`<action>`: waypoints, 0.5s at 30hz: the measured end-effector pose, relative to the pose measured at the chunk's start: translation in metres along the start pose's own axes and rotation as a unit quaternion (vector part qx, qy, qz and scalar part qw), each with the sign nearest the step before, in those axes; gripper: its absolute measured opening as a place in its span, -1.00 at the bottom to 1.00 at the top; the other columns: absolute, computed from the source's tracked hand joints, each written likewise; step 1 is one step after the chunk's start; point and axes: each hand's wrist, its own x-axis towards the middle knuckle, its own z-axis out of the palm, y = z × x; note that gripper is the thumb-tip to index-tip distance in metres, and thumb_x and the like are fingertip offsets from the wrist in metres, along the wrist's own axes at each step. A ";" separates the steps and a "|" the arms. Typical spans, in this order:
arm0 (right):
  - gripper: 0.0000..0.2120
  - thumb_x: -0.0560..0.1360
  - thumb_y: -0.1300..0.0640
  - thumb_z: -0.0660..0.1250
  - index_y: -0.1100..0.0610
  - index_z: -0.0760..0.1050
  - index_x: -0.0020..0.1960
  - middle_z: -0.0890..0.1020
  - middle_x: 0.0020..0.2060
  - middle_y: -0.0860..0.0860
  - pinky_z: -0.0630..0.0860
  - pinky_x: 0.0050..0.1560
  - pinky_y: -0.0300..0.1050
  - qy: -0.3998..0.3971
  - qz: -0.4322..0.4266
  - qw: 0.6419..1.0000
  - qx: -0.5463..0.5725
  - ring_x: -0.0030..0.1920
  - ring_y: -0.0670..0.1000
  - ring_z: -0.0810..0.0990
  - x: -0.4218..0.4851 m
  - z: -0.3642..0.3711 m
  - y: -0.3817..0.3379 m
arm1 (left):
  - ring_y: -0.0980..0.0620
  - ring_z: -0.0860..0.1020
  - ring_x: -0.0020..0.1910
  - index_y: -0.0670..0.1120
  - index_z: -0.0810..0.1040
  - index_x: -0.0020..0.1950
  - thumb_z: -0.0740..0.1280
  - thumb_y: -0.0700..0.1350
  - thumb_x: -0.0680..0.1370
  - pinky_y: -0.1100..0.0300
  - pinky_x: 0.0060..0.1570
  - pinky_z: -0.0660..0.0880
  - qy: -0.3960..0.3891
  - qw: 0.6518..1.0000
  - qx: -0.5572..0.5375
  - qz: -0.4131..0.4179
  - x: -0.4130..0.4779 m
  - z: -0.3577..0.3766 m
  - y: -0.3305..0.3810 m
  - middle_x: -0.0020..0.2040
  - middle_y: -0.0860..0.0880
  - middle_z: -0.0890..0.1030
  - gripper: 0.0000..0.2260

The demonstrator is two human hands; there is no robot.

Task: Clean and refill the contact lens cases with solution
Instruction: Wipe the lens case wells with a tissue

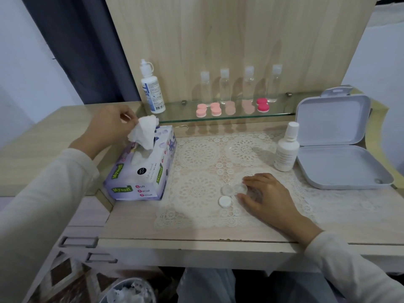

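The open clear lens case [235, 189] lies on the lace mat [196, 154], long axis left-right, a white cap [224, 201] just nearer. The right hand [265, 196] steadies it with loosely spread fingertips; the left hand [109, 124], far left, pinches a tissue [144, 133] above the tissue box [142, 171].

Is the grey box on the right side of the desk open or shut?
Open. The grey box has its lid swung up and back behind the base, and the shallow inside of the base shows, with nothing visible in it.
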 end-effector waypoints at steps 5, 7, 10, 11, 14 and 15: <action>-0.60 0.44 -0.10 0.15 0.16 0.62 -0.14 0.67 -0.21 0.00 0.37 -0.16 -0.24 0.073 -0.004 0.997 0.009 -0.17 0.05 0.60 -0.001 -0.005 -0.006 | 0.16 0.50 -0.29 -0.17 0.52 -0.14 0.30 -0.27 0.47 0.41 -0.20 0.39 0.025 0.996 -0.082 0.024 -0.005 -0.008 0.026 -0.22 -0.07 0.55 -0.97; -0.59 0.46 -0.09 0.13 0.19 0.62 -0.12 0.67 -0.18 0.04 0.39 -0.14 -0.20 0.107 0.001 0.994 0.022 -0.16 0.07 0.61 0.000 -0.009 -0.008 | 0.31 0.48 -0.34 -0.14 0.49 -0.14 0.31 -0.31 0.46 0.53 -0.28 0.37 0.001 0.991 -0.129 0.030 -0.013 -0.001 0.038 -0.29 -0.01 0.51 -0.92; -0.59 0.48 -0.08 0.14 0.20 0.62 -0.09 0.67 -0.16 0.06 0.44 -0.12 -0.16 0.138 0.005 0.988 0.070 -0.13 0.06 0.61 0.004 -0.020 -0.011 | 0.27 0.50 -0.34 -0.01 0.47 -0.17 0.36 -0.31 0.44 0.48 -0.25 0.41 -0.048 0.979 -0.192 0.057 -0.030 0.009 0.059 -0.30 0.06 0.53 -0.80; -0.61 0.48 -0.07 0.15 0.20 0.62 -0.08 0.67 -0.15 0.05 0.48 -0.12 -0.15 0.147 0.000 0.985 0.091 -0.12 0.04 0.61 0.007 -0.025 -0.013 | 0.24 0.52 -0.31 0.03 0.48 -0.16 0.39 -0.28 0.43 0.47 -0.23 0.43 -0.069 0.975 -0.202 0.059 -0.037 0.012 0.066 -0.28 0.06 0.56 -0.79; -0.77 0.47 0.05 0.29 0.18 0.62 -0.07 0.64 -0.16 -0.06 0.52 -0.11 -0.22 0.171 -0.014 0.972 0.160 -0.14 -0.05 0.60 0.017 -0.045 -0.020 | 0.28 0.52 -0.29 -0.02 0.54 -0.13 0.45 -0.26 0.40 0.50 -0.21 0.42 -0.130 0.958 -0.244 0.073 -0.062 0.024 0.090 -0.25 0.06 0.58 -0.82; -0.82 0.46 0.07 0.34 0.16 0.62 -0.04 0.62 -0.15 -0.10 0.51 -0.08 -0.27 0.163 -0.017 0.970 0.178 -0.13 -0.09 0.59 0.020 -0.052 -0.024 | 0.29 0.53 -0.29 0.00 0.55 -0.15 0.46 -0.26 0.38 0.49 -0.20 0.43 -0.139 0.953 -0.259 0.079 -0.070 0.029 0.097 -0.26 0.08 0.59 -0.81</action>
